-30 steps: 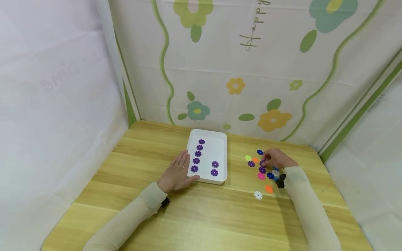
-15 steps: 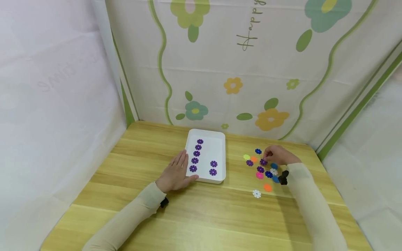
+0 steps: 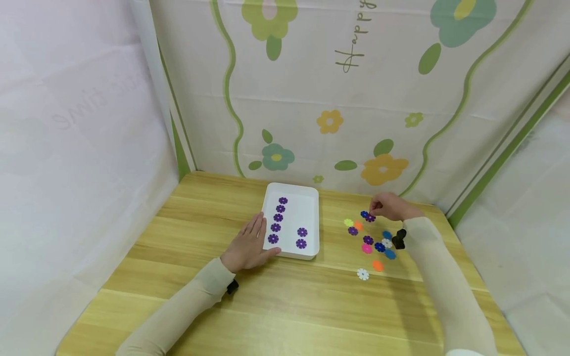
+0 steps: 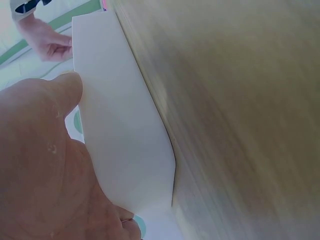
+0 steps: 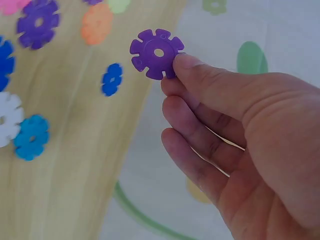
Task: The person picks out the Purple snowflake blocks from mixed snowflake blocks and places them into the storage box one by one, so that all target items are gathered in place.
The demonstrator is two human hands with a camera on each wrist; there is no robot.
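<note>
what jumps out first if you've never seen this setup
The right hand pinches a purple flower disc in the air, above a loose scatter of coloured discs on the right of the wooden table. Left of centre, the left hand rests against a white tray holding seven purple discs.

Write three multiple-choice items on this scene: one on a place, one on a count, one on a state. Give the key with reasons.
1. Where does the left hand rest?
A. on the loose discs
B. against the tray
C. on the wall

2. How many purple discs lie in the tray?
A. four
B. seven
C. ten

3. What is the right hand doing?
A. pinching a purple disc
B. lying flat on the table
C. gripping the tray

Key: 1 B, its fingers lie along the tray's left edge; 2 B, a column of five and a pair beside it; 3 A, the right wrist view shows the disc held between thumb and finger, clear of the table.
</note>
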